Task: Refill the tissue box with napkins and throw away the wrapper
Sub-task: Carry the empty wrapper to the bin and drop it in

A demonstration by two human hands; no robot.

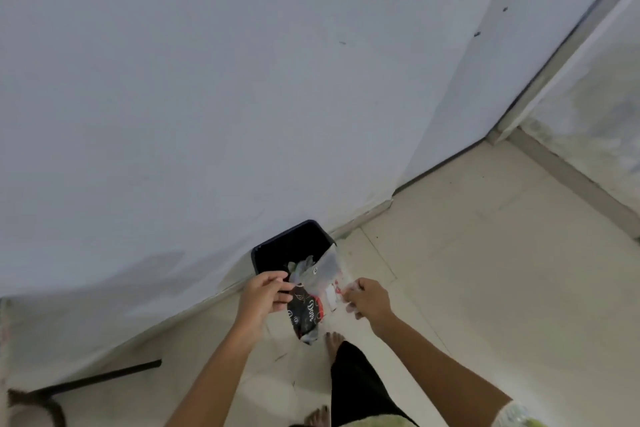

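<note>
Head view, looking down at the floor by the wall. My left hand (264,295) and right hand (367,298) meet just below centre frame with the wrapper (311,305) stretched between them. The right hand is closed into a fist on the wrapper's clear, red-printed edge. The left hand has its fingers (278,298) loosely curled at the wrapper's dark printed side; they appear to pinch it, though the contact itself is blurred and I cannot be sure.

The wrapper hangs crumpled, its long axis running from upper right to lower left of its own patch of frame: the clear upper corner rises toward the bin, the dark lower end droops toward my bare foot (333,343).

The black bin (263,255) stands against the wall directly above my hands in the picture, its open mouth facing up, pale rubbish already lying inside. The wrapper's upper corner overlaps the bin's right rim in this view; whether it touches I cannot tell.

The relation that matters: the bin lies straight ahead of both hands, slightly toward the left hand, which is the nearer, its knuckles close to the near rim. I judge that a short push forward and a release would drop the wrapper in. No tissue box is in view.
</note>
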